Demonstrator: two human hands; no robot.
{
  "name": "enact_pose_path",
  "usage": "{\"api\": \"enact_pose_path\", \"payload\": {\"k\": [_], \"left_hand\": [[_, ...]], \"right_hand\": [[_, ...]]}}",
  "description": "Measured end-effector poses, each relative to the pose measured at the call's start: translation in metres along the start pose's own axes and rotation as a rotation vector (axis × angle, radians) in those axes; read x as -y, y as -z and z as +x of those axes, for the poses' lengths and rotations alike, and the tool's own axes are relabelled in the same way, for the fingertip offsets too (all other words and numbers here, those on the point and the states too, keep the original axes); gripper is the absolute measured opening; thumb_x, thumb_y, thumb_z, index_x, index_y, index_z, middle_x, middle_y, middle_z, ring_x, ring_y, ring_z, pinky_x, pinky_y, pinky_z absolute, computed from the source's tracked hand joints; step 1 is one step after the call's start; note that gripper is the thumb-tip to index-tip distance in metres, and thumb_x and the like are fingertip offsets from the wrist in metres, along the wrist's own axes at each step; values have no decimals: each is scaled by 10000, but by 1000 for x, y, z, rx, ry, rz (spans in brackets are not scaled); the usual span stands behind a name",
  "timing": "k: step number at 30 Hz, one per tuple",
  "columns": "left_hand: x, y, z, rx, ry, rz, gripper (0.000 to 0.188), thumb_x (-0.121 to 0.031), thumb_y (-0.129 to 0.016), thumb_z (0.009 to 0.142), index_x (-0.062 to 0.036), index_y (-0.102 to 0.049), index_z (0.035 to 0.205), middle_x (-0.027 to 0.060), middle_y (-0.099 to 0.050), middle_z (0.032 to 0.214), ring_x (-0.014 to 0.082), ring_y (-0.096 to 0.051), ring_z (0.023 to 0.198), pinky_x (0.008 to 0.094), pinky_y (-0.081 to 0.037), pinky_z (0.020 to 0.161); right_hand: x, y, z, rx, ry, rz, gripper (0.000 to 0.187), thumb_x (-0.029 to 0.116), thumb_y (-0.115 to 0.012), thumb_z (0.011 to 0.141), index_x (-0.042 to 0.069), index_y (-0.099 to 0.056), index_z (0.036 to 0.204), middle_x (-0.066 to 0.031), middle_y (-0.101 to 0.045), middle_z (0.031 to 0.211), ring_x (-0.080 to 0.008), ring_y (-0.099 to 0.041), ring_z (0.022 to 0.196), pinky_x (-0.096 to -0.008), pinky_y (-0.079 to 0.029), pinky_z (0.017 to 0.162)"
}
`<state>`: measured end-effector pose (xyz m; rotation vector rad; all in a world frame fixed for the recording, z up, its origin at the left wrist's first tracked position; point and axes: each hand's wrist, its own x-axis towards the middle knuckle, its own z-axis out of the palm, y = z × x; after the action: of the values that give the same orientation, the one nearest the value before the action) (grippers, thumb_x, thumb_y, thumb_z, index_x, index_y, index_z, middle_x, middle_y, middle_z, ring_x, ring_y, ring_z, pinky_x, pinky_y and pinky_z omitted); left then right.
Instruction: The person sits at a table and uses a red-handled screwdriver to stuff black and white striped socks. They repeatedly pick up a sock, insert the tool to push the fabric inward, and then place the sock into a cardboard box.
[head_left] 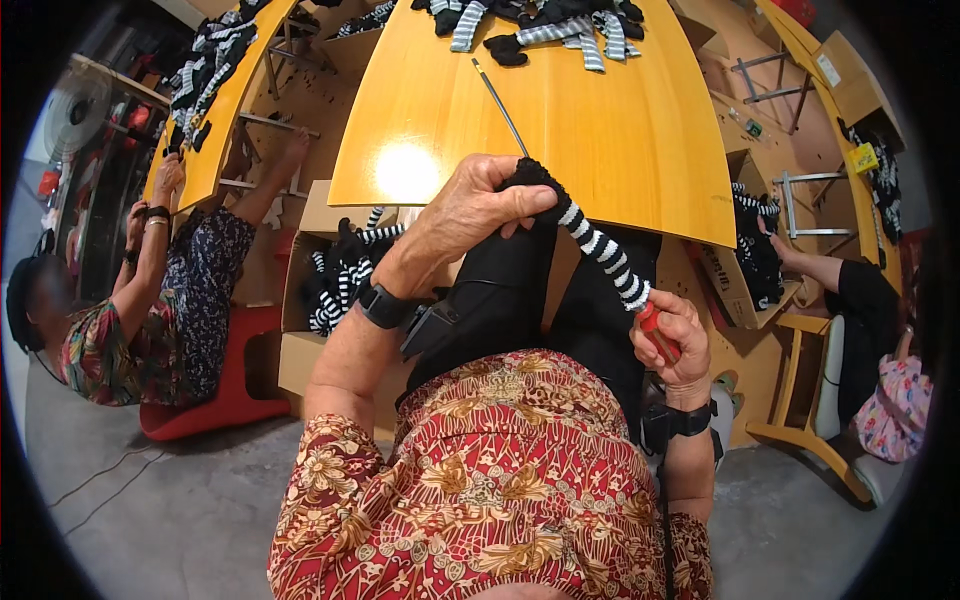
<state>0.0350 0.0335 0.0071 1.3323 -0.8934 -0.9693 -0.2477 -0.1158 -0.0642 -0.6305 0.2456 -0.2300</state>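
A black-and-white striped knitted tube (603,252) with a black end is threaded over the shaft of a long screwdriver (498,105). My right hand (672,345) is wrapped round its red handle, near the white end of the tube. With thumb and fingers closed, my left hand (490,197) grips the knit's black end. Past that hand the bare metal shaft sticks out, slanting up and left over the yellow table (430,110). The fingers of my left hand hide part of the black end.
Black and grey-striped knitted pieces (560,30) lie piled at the table's far edge. Cardboard boxes of striped knits stand left (300,345) and right (745,270) of my legs. A person (150,310) sits at a table on the left; another (850,300) is on the right.
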Motion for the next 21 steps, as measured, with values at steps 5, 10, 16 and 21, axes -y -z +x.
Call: {"api": "enact_pose_path", "payload": {"k": [5,10,16,21], "left_hand": [[1,-7,-4,-7,75,0,243,-283,-708,857,-43,-672,865,-22,-602,662,33,-512,539,168,-401,479],[11,-17,-2,-151,37,-387,183,-179,-720,848,-71,-648,976,11,-657,848,63,-591,693,193,-485,645],[32,-47,3,-285,-95,-838,221,-88,-660,880,-89,-605,1094,19,-672,994,124,-644,833,327,-539,827],[24,-48,7,-324,-96,-439,206,-130,-708,852,-34,-651,1025,18,-676,898,87,-612,752,242,-511,735]], "right_hand": [[-4,2,1,22,-20,51,373,59,-552,859,11,-594,1227,-170,-647,950,-147,-498,515,-216,-364,385],[-13,-2,1,8,25,152,374,105,-543,885,35,-579,1250,-160,-602,781,-134,-443,493,-213,-343,396],[-22,6,1,101,-9,193,382,190,-549,913,54,-556,1271,-103,-480,599,-116,-380,464,-210,-305,387],[-23,8,-2,71,-17,194,381,191,-544,915,50,-557,1269,-112,-492,605,-113,-377,451,-209,-301,377]]}}
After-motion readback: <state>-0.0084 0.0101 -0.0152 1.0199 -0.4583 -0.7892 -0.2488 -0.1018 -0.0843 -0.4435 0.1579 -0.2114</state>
